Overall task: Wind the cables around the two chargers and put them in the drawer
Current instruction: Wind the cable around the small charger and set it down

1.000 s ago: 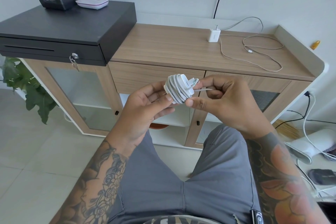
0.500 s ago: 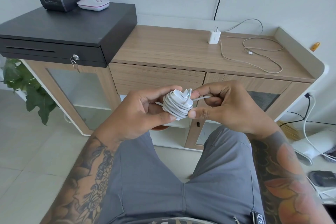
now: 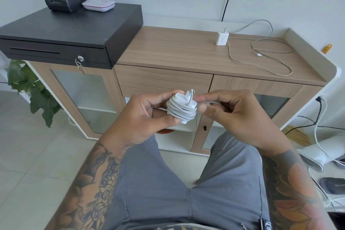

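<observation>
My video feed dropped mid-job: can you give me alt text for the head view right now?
The left hand holds a white charger almost fully wound with its cable, while the right hand pinches the remaining cable end beside it. A second charger stands on the wooden cabinet top with its cable loose; the drawer below is closed.

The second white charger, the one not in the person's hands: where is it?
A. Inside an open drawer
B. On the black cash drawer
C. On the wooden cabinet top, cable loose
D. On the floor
C: the white cube charger stands on the wooden cabinet top, its grey cable lying loose beside it.
</observation>
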